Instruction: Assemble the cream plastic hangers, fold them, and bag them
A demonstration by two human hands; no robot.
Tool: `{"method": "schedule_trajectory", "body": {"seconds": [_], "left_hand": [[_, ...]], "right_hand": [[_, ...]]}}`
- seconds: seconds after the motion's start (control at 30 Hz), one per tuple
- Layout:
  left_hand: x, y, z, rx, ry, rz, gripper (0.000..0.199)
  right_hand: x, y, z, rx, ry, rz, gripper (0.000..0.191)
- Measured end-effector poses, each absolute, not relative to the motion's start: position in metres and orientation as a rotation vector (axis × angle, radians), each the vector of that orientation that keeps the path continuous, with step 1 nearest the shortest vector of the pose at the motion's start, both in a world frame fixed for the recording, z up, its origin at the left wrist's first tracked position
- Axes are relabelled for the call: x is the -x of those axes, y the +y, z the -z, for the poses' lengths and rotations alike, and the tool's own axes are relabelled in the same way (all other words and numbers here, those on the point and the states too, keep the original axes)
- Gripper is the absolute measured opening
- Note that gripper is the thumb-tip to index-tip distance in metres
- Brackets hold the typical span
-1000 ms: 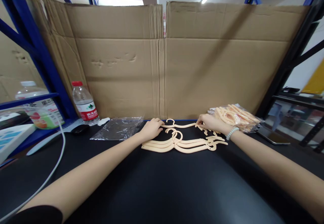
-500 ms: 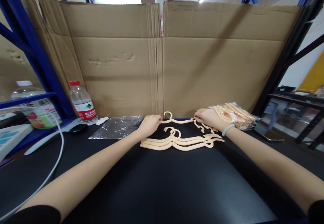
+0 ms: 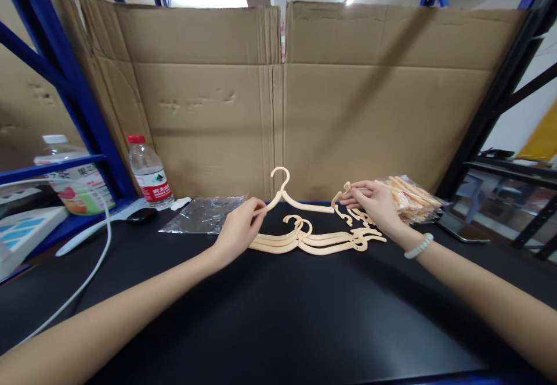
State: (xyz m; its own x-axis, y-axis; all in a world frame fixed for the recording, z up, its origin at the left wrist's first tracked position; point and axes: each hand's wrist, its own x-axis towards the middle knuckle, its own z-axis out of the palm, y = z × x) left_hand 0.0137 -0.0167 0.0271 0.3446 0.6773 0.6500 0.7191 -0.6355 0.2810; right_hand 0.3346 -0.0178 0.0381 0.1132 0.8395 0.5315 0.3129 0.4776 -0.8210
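Observation:
My left hand (image 3: 240,225) is closed on the left end of a beige clothes hanger (image 3: 300,204), which is raised and tilted, its hook pointing up. Between the fingertips of my right hand (image 3: 373,200) is a small beige hook (image 3: 337,198), near the hanger's right end. I cannot tell whether the two touch. Several hangers (image 3: 322,245) lie stacked on the black table in front of the raised one. Loose beige hooks (image 3: 359,216) lie under my right hand. Beside it is a clear plastic bag (image 3: 415,198) packed with beige pieces, partly hidden by the hand.
An empty-looking clear plastic bag (image 3: 202,213) lies flat at the left. Behind it stand a red-capped water bottle (image 3: 150,173) and a larger white-capped bottle (image 3: 76,179). A white cable (image 3: 108,240) curves over the left side. Cardboard (image 3: 209,106) walls off the back.
My left hand has come nearer and lifted the hanger off the table. My right hand has left the hanger's right end and moved right, a small hook now in its fingers.

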Motion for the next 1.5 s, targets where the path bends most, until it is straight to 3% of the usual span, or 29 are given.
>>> {"method": "schedule_trajectory", "body": {"seconds": [0.1, 0.37, 0.6, 1.0, 1.5], "left_hand": [[-0.01, -0.038, -0.02, 2.568, -1.278, 1.216, 0.007], [-0.012, -0.057, 0.003, 2.661, -1.248, 1.387, 0.01], [-0.014, -0.058, 0.004, 2.661, -1.198, 1.379, 0.01], [-0.013, -0.06, 0.003, 2.62, -1.177, 1.368, 0.011], [-0.013, -0.061, 0.003, 2.593, -1.039, 1.335, 0.011]], "right_hand": [[-0.327, -0.039, -0.032, 0.991, -1.276, -0.798, 0.043], [-0.316, -0.071, -0.016, 0.995, -1.096, -1.156, 0.035], [-0.317, -0.074, -0.017, 0.886, -0.999, -1.414, 0.039], [-0.332, -0.078, -0.024, 0.862, -1.211, -1.612, 0.018], [-0.326, -0.083, -0.025, 1.008, -1.22, -1.693, 0.021]]}}
